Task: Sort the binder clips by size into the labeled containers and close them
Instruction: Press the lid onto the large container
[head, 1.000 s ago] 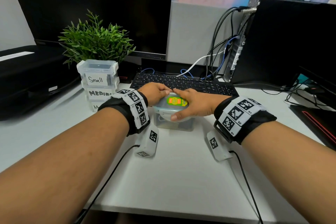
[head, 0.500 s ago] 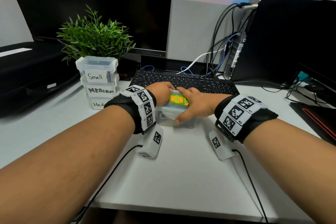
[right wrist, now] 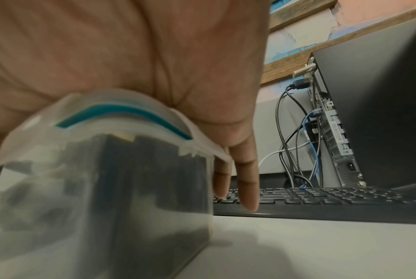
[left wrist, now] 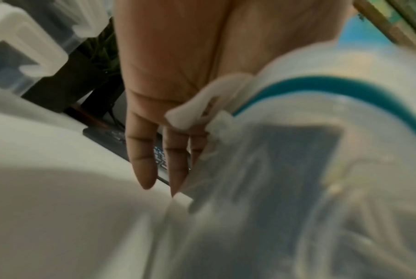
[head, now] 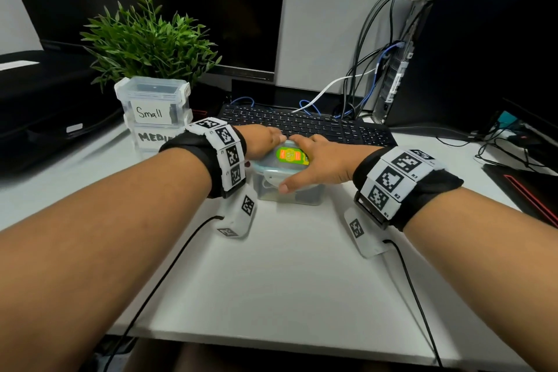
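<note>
A clear plastic container (head: 287,195) with dark binder clips (right wrist: 142,169) inside stands on the white desk in front of the keyboard. Its lid (head: 291,155) has a teal seal and a green and orange sticker. My left hand (head: 259,142) lies on the lid's left side, its straight fingers (left wrist: 142,160) hanging down past a white side latch (left wrist: 202,105). My right hand (head: 320,157) lies flat across the lid's right side, thumb along the front edge, fingers (right wrist: 247,185) reaching down over the far rim. Both palms press on the lid.
Small clear boxes are stacked at the left, labelled Small (head: 154,100) and Medium (head: 151,137), before a green plant (head: 148,42). A black keyboard (head: 317,127) lies just behind the container. A PC tower (head: 483,48) with cables (head: 371,69) stands at the right.
Both hands stay on the lid and have slid a little toward its far edge. The container has not moved on the desk.
</note>
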`<control>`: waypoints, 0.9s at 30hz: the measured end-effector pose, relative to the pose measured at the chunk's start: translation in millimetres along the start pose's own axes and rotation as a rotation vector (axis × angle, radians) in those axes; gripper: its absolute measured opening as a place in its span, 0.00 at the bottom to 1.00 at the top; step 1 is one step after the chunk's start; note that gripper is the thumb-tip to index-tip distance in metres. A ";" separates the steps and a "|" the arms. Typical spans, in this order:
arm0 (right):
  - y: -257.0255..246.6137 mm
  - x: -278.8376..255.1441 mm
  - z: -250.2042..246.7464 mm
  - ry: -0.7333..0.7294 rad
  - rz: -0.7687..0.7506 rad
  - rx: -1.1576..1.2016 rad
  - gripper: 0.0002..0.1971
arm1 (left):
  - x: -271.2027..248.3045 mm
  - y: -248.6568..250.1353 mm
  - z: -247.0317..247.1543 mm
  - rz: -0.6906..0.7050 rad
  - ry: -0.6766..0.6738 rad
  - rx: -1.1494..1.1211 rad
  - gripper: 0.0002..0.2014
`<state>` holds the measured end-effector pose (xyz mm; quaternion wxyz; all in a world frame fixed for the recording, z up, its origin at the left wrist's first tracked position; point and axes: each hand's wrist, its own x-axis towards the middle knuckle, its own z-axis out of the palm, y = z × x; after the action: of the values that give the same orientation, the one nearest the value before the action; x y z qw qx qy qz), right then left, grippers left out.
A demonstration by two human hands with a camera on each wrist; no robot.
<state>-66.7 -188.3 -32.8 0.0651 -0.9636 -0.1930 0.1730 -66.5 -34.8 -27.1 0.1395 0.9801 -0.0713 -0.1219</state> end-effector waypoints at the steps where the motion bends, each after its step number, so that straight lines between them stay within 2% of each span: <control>1: -0.1 0.4 0.2 0.009 0.002 -0.014 0.58 | 0.6 -0.1 1.5 0.001 0.006 -0.013 0.21; 5: -2.3 1.2 1.9 0.054 0.008 -0.082 0.58 | 3.6 3.0 6.5 -0.013 0.057 0.068 0.20; 10: -5.7 -4.2 1.1 0.027 -0.009 -0.058 0.55 | 3.1 8.6 4.6 -0.016 0.077 0.167 0.20; 15: -4.3 -4.7 -3.9 -0.048 0.006 0.021 0.47 | 6.7 5.5 7.8 -0.029 0.104 0.125 0.20; 20: -4.2 -6.0 -5.6 -0.063 -0.019 0.015 0.47 | 10.3 -2.7 6.4 -0.059 0.109 -0.046 0.18; 27: -3.6 -6.2 -2.9 -0.035 -0.029 0.019 0.50 | 12.7 4.9 8.3 -0.105 0.123 -0.031 0.18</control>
<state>-72.3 -187.6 -27.4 0.0734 -0.9568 -0.2066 0.1908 -57.0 -43.8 -36.2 0.1521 0.9859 -0.0094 -0.0698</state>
